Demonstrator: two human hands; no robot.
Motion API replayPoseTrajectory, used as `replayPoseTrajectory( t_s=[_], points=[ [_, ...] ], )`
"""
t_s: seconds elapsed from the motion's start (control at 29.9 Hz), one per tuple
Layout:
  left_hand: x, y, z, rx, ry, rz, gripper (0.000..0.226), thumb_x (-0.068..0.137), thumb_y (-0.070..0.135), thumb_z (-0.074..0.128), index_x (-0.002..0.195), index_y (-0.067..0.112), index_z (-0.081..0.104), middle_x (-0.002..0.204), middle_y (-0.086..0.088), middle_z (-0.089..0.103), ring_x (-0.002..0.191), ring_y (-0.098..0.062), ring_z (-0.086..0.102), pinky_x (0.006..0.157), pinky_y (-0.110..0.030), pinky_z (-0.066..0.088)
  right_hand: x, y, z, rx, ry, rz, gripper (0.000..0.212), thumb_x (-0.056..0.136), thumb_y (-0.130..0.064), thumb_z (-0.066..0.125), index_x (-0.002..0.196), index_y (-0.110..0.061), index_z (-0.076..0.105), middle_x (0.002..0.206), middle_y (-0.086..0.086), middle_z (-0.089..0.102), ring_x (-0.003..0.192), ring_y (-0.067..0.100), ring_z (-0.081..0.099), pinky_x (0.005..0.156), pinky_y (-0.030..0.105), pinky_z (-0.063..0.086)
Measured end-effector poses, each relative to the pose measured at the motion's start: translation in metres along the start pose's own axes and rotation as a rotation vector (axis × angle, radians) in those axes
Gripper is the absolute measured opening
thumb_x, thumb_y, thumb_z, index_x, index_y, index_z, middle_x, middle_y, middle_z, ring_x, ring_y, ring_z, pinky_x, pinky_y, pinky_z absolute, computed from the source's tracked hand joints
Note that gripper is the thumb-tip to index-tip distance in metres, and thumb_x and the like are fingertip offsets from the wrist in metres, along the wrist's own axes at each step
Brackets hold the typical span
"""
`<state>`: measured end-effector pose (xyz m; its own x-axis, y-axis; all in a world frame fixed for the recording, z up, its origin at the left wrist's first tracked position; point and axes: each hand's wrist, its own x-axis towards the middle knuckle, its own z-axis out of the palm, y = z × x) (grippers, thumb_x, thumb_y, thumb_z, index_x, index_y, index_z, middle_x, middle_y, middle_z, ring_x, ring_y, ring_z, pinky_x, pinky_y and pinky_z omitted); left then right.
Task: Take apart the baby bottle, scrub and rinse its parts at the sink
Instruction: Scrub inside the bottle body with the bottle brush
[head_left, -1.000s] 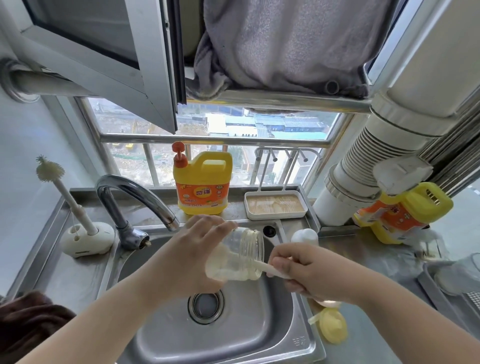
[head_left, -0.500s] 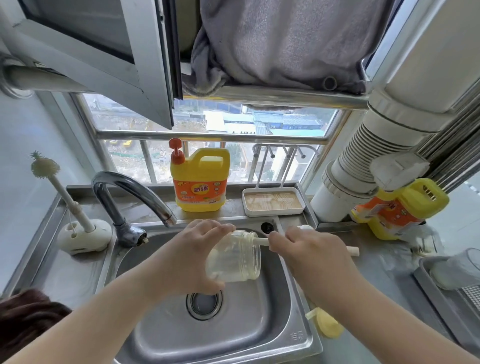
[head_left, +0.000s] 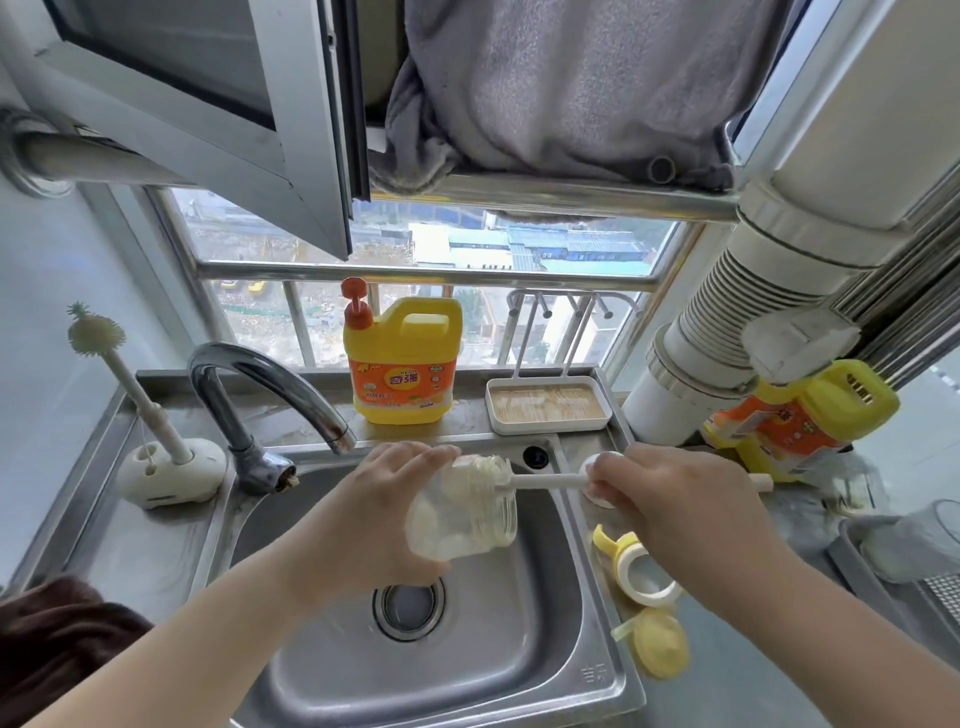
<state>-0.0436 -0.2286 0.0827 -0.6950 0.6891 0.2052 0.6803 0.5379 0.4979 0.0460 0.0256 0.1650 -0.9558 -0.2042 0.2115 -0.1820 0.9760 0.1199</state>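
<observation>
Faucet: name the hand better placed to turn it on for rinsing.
Left, probably. The left hand, gripping the bottle, sits nearer the faucet; the right hand holds the brush farther off.

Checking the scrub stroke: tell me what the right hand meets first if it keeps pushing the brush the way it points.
The right hand points left along the brush handle, so it would likely meet the mouth of the clear bottle, held by the left hand over the sink. Depth is unclear.

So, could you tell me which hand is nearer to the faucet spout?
Left. The left hand holds the bottle just below the faucet spout; the right hand grips the brush handle further right.
</observation>
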Motion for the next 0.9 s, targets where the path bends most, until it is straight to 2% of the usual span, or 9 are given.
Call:
replayPoseTrajectory(
  t_s=[0.1,0.2,0.3,0.4,0.5,0.6,0.7,0.8,0.9],
  points=[
    [0.000,-0.006,-0.003,0.099,0.051,0.030,0.096,0.048,0.050,0.080,0.132,0.026,0.041,0.118,-0.004,0.058,0.105,-0.017,0.051,0.087,-0.026,0.041,-0.006,-0.004,0.002,0.389,-0.370,0.207,0.018,0.095,-0.037,0.049,0.077,-0.033,0.052,0.062,-0.007,0.048,0.052,0.009,0.043,0.047,0.021,0.030],
    [-0.001,-0.009,-0.005,0.133,0.069,0.028,0.099,0.046,0.048,0.085,0.131,0.025,0.040,0.115,-0.007,0.059,0.103,-0.022,0.054,0.086,-0.032,0.046,-0.008,-0.001,-0.003,0.850,-0.659,0.353,0.029,0.095,-0.036,0.049,0.067,-0.032,0.057,0.051,-0.010,0.046,0.048,0.006,0.039,0.052,0.021,0.035],
    [-0.002,-0.009,-0.005,0.131,0.054,0.016,0.091,0.052,0.058,0.069,0.132,0.026,0.039,0.117,-0.005,0.057,0.104,-0.021,0.054,0.086,-0.033,0.047,-0.004,0.001,-0.008,0.760,-0.652,0.367,0.025,0.096,-0.038,0.047,0.075,-0.031,0.060,0.054,-0.011,0.049,0.046,0.002,0.040,0.049,0.016,0.033],
    [-0.002,-0.005,-0.001,0.080,0.002,-0.008,0.092,0.052,0.061,0.065,0.135,0.029,0.037,0.122,0.000,0.056,0.108,-0.013,0.048,0.090,-0.026,0.039,0.001,0.002,-0.004,0.117,-0.253,0.152,0.014,0.093,-0.038,0.053,0.081,-0.031,0.054,0.062,-0.010,0.050,0.052,0.006,0.046,0.044,0.016,0.024],
    [-0.001,-0.003,-0.002,0.008,0.013,-0.058,0.094,0.052,0.062,0.064,0.137,0.029,0.040,0.126,0.002,0.053,0.111,-0.012,0.045,0.093,-0.025,0.034,-0.001,-0.003,0.000,0.042,0.002,0.044,0.010,0.083,-0.028,0.062,0.075,-0.026,0.058,0.058,-0.009,0.054,0.044,0.011,0.048,0.040,0.019,0.025],
    [0.000,-0.005,-0.004,0.081,0.081,-0.042,0.089,0.051,0.061,0.061,0.131,0.028,0.040,0.117,-0.005,0.059,0.105,-0.025,0.056,0.087,-0.032,0.043,-0.004,-0.012,0.005,0.243,-0.307,0.165,0.014,0.097,-0.037,0.043,0.090,-0.027,0.051,0.069,-0.006,0.052,0.055,0.011,0.049,0.052,0.025,0.038],
    [-0.002,-0.006,-0.002,0.083,0.070,-0.071,0.091,0.049,0.060,0.063,0.131,0.030,0.038,0.113,-0.006,0.060,0.102,-0.027,0.057,0.086,-0.031,0.043,-0.004,-0.016,0.005,0.630,-0.589,0.237,0.016,0.097,-0.035,0.043,0.092,-0.028,0.057,0.062,-0.007,0.049,0.050,0.005,0.040,0.053,0.020,0.036],
    [-0.003,-0.001,-0.002,0.002,0.019,-0.153,0.095,0.048,0.057,0.069,0.135,0.034,0.040,0.117,0.002,0.059,0.105,-0.018,0.054,0.087,-0.021,0.037,-0.002,-0.022,0.006,0.838,-0.703,0.293,0.017,0.097,-0.027,0.046,0.106,-0.036,0.057,0.065,-0.004,0.060,0.052,0.008,0.052,0.055,0.019,0.047],
    [-0.008,0.005,0.001,-0.123,-0.052,-0.264,0.091,0.049,0.047,0.078,0.130,0.038,0.040,0.112,0.020,0.054,0.099,-0.006,0.054,0.078,-0.005,0.034,-0.002,-0.022,0.011,0.786,-0.636,0.317,0.018,0.095,-0.020,0.051,0.101,-0.033,0.062,0.078,-0.003,0.069,0.063,0.008,0.059,0.066,0.021,0.051]
  ],
)
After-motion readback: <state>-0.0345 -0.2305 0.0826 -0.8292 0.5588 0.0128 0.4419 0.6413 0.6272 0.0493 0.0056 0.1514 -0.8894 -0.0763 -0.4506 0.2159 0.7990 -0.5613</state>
